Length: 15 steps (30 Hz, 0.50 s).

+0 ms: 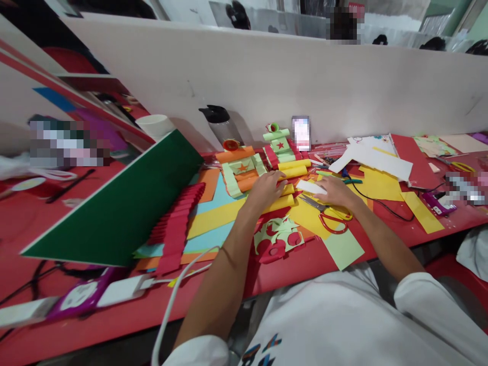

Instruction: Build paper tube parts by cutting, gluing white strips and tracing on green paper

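My left hand [268, 190] curls its fingers over a group of yellow paper rolls [295, 171], touching them. To its right, my right hand [336, 191] holds the end of a small white strip [310, 187] beside the rolls. Just below the right hand lie scissors [322, 207] with red and yellow handles, blades apart, on yellow paper. Behind the left hand is an orange and green paper piece [243, 166] with a star. A similar red and green piece [281, 145] stands farther back. Red and green paper scraps [277, 239] lie between my forearms.
A green board [125, 203] leans at the left beside pleated red paper [175, 218]. At the back stand a bottle [223, 127] and a lit phone [301, 133] against the white partition [247, 71]. A white cable [171, 305] crosses by my left forearm. Yellow sheets [381, 184] lie right.
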Motion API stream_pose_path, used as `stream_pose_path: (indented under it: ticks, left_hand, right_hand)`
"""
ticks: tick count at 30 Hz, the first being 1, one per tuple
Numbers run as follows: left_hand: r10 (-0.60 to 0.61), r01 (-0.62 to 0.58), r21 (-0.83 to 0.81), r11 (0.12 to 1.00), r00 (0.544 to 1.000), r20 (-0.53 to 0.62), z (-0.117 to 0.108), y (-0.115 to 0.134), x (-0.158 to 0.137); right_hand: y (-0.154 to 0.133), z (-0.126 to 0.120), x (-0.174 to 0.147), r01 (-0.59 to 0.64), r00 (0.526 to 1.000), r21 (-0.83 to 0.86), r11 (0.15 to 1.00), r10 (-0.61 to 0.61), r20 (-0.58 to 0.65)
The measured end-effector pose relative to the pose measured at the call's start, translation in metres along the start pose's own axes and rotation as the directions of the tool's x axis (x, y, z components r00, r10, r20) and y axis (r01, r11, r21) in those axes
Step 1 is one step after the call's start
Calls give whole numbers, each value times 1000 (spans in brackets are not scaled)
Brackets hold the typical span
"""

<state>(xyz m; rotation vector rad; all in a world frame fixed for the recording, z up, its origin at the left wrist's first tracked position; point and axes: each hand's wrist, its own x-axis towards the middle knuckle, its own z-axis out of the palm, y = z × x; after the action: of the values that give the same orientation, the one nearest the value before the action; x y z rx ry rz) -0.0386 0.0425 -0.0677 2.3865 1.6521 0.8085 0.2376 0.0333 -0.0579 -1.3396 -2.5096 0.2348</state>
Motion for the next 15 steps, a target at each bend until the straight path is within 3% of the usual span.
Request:
stream_pose_path:
  ticks: [2,4,7,11,13,15]
  left_hand:
    - [-32,25,-136,990,998,-48,1,5,1]
    - [-74,42,-371,928,995,-73,4,13,2]
    - [-68,52,-708,704,998,5,12,33,4]
    - [-118,117,-866,487,991,68,22,57,4]
    - [-205,125,-896,427,978,39,22,59,4]
    - [-289,111,-912,395,957,-8,21,54,5]
  right_hand:
    - [-2,1,1,-35,992,124,992,50,-116]
    - [-5,2,2,-54,966,261,964,116,-233]
    - [-14,5,2,-27,931,381,924,162,-328]
    - [-28,11,1,46,962,433,900,77,-263]
    - [-30,9,1,91,980,436,895,-2,-201]
    - [-23,3,1,89,979,413,906,-4,-204]
